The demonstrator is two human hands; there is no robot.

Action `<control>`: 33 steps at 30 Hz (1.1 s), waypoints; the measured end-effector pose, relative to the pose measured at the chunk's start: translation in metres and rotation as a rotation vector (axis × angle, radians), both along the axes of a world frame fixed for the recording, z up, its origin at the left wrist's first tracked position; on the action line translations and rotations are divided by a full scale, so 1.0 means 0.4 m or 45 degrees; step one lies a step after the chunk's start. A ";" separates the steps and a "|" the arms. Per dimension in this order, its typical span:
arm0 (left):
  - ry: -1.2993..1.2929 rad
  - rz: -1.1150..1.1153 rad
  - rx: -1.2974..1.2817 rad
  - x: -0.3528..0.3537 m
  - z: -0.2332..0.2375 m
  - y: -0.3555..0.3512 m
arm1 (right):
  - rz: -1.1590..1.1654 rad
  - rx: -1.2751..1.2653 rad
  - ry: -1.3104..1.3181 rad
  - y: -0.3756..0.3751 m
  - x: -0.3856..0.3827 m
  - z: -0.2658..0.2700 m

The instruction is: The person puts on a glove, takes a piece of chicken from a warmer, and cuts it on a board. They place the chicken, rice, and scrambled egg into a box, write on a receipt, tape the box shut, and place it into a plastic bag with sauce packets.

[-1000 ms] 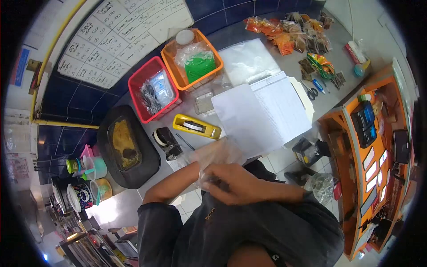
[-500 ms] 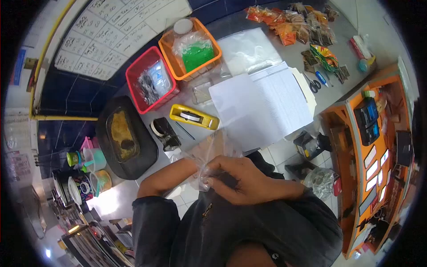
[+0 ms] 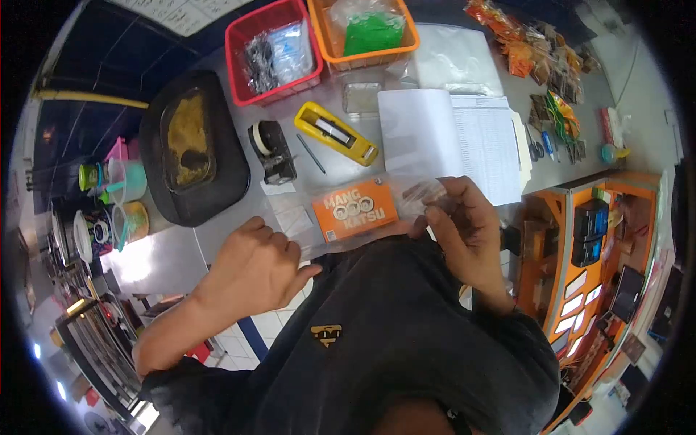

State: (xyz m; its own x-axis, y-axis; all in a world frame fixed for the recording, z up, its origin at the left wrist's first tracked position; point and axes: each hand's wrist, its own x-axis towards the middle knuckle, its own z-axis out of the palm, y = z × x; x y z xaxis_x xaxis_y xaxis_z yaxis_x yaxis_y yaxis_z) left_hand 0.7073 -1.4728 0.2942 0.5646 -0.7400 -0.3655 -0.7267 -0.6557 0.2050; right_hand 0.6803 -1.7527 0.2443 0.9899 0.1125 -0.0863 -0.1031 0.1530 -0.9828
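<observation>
A clear plastic bag (image 3: 297, 221) is stretched between both hands, with an orange card printed "MANG KATSU" (image 3: 357, 210) showing in its middle. My left hand (image 3: 250, 268) is at the bag's left end, back of the hand up, its fingers curled against the plastic and its thumb pointing right. My right hand (image 3: 471, 235) pinches the gathered right end between thumb and fingers. Just beyond the bag on the table lie a yellow tape dispenser (image 3: 337, 134), a dark pen (image 3: 311, 154) and a black tape dispenser (image 3: 272, 154).
Red (image 3: 232, 54) and orange (image 3: 415, 40) baskets stand at the back. Papers (image 3: 417, 134) lie right of centre, with scissors (image 3: 535, 148) and small packets (image 3: 562, 116) farther right. A black tray-like object (image 3: 232, 145) is on the left, near plastic cups (image 3: 129, 181).
My hands have moved apart, the left going left and the right going right. The bag, bunched up between them before, is now spread out, and its orange card shows. The view has shifted.
</observation>
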 end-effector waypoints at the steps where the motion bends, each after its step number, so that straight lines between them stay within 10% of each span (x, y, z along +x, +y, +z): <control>1: -0.072 0.030 -0.123 -0.012 0.001 -0.010 | 0.102 -0.066 0.105 0.008 0.001 0.025; 8: -0.048 0.278 -0.763 -0.008 -0.096 -0.066 | 0.731 -0.509 -0.716 0.080 0.036 -0.001; 11: -0.108 0.291 -0.884 -0.017 -0.131 -0.061 | 0.253 -0.610 -0.497 0.075 0.056 -0.054; 15: -0.011 0.268 -1.137 -0.028 -0.184 -0.077 | 0.592 -0.663 -0.360 0.126 0.086 -0.357; 18: -0.113 0.489 -1.322 -0.035 -0.227 -0.031 | 0.614 -0.714 -0.072 0.152 0.070 -0.414; 20: -0.198 1.155 -1.893 -0.037 -0.298 0.026 | 0.547 -0.720 0.032 0.160 0.044 -0.425; 23: 0.024 0.881 -1.107 -0.085 -0.514 0.078 | 0.257 -0.783 -0.221 0.184 0.020 -0.417; 27: -0.191 0.970 -1.005 -0.097 -0.632 -0.101 | 0.299 -1.104 -0.069 0.231 -0.027 -0.475; 33: -0.017 1.075 -1.304 -0.110 -0.681 -0.150 | 0.308 -0.757 -0.285 0.143 -0.036 -0.419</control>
State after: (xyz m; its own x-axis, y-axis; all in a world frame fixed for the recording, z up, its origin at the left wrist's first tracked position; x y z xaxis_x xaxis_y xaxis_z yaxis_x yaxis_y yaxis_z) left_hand 0.6635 -1.5330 0.0219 0.9834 -0.0983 0.1525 -0.1808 -0.4580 0.8704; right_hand 0.6659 -1.6956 0.0768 0.9440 0.3299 0.0022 0.1495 -0.4218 -0.8943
